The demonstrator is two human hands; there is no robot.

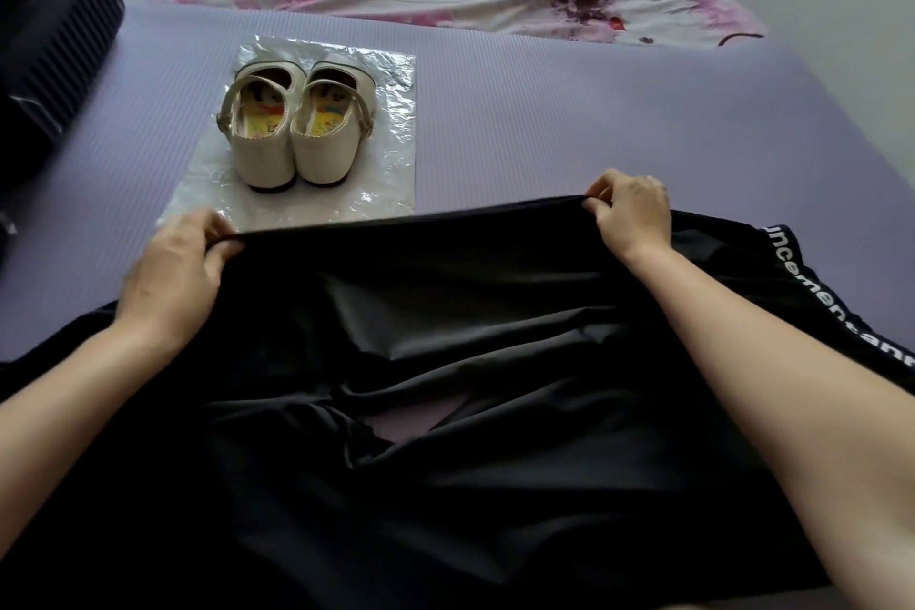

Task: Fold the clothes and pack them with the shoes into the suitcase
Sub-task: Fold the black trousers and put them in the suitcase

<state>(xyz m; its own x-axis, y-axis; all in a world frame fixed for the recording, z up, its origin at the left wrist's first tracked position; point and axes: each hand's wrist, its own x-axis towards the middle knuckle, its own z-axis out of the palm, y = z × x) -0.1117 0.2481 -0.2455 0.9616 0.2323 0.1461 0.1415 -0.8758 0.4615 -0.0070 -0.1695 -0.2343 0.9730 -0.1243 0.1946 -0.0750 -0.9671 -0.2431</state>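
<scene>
A black garment (445, 362) lies spread nearest on a purple mat (594, 114). The left hand (173, 272) and right hand (631, 213) each pinch its far edge in curled fingers, the edge stretched left to right between them. Just beyond stand cream shoes (292, 134) on a plastic bag (391, 114); the dark suitcase (44, 40) lies far left, nearer the left hand.

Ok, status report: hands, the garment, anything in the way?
Left hand, right hand: each pinching far edge of black garment. Lies rumpled on purple mat. Shoes on plastic sheet just beyond.
</scene>
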